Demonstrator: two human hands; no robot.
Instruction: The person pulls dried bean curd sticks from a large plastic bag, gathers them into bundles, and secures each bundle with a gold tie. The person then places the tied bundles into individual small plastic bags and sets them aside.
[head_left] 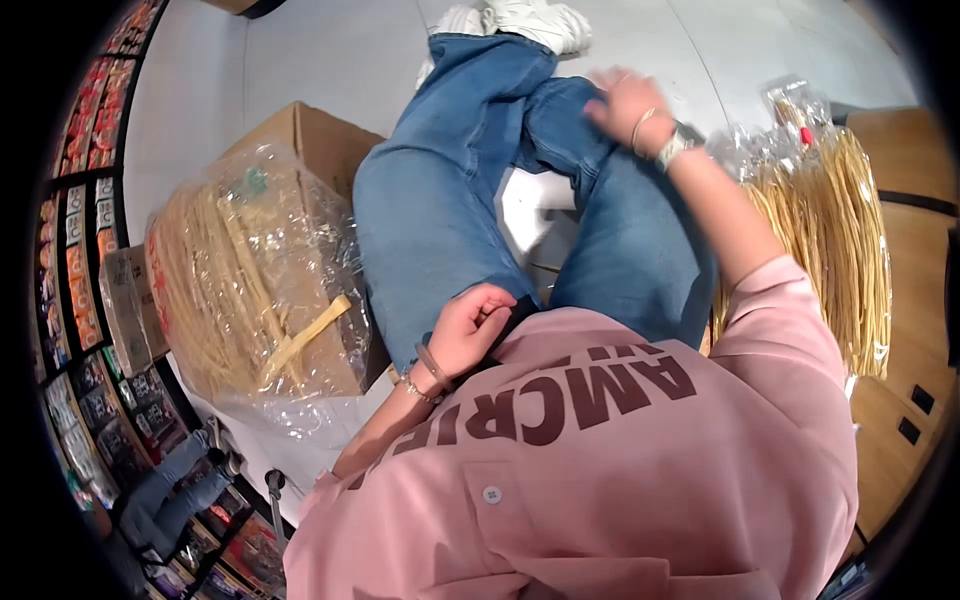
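Note:
My left hand point(472, 328) rests in my lap at the shirt hem, its fingers curled in beside a small dark patch; the inside of the hand is hidden. A brown bangle and a beaded bracelet circle that wrist. Over my knee, on the blue jeans point(430, 200), is my right hand point(635, 108), slightly blurred, with fingers apart and nothing visible in them. It wears a pale watch point(676, 146). To the left lies a clear plastic bag point(250, 270) full of pale yellow strips, one folded strip point(305, 342) on top. Bagged long yellow strands point(820, 250) stand on the right.
A cardboard box point(315, 150) sits behind the left bag, and a smaller carton point(130, 310) is by the stocked shelves point(85, 240). Wooden cabinetry point(915, 290) borders the right side. White shoes point(535, 25) rest on the grey floor point(330, 50). Another person's jeans point(170, 500) show at lower left.

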